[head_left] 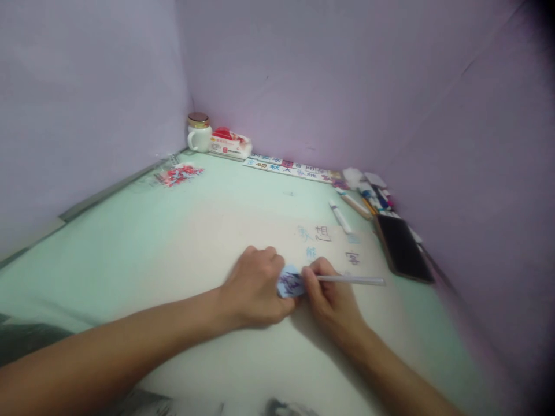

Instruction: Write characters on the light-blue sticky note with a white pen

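My left hand (258, 289) rests on the table with its fingers closed around the edge of a small light-blue piece of paper (289, 282). Dark purple strokes, like a Chinese character, mark this paper. From the right side, my right hand (330, 294) meets the paper, its thumb and fingers pinching a slim silver-grey pen-shaped tool (355, 280). The tool's shaft points out to the right; its tip is hidden at the fingers, so its exact kind cannot be told. Just beyond the hands, several cut-out characters (322, 233) lie on the pale tabletop.
A white marker (340, 218) and a dark phone (402, 247) lie to the right, near a cluster of pens (376, 193). Character strips (295, 170) line the back wall. A lidded white mug (199, 134), a tissue pack (229, 143) and red-blue scraps (180, 174) are at back left.
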Demonstrator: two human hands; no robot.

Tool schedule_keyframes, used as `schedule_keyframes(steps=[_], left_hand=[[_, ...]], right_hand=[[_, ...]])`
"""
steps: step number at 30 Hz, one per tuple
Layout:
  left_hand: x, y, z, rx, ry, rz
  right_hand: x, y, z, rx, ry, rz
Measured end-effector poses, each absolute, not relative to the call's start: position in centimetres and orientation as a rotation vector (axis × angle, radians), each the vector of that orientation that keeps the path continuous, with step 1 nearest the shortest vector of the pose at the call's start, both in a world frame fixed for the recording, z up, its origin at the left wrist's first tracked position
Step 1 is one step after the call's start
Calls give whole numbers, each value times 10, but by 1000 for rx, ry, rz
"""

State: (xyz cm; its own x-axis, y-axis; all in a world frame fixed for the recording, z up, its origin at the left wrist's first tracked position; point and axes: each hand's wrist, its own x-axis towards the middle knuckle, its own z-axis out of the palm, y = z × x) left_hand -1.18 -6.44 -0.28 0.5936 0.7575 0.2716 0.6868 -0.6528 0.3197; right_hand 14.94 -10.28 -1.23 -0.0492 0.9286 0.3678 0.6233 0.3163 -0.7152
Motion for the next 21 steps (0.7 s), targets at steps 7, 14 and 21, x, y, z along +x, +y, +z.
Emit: schedule_keyframes(steps=[7,14,21], left_hand=[[-13,-63,-2,2647,1187,561],[-12,-63,-4,2654,1191,584],[-11,-65,-4,2663,1186,610]], right_hand=[[153,-102,-11,-1375,-1808,486],[151,-101,-11,-1373,-1783,500],[147,-101,-12,-1397,-1744,476]])
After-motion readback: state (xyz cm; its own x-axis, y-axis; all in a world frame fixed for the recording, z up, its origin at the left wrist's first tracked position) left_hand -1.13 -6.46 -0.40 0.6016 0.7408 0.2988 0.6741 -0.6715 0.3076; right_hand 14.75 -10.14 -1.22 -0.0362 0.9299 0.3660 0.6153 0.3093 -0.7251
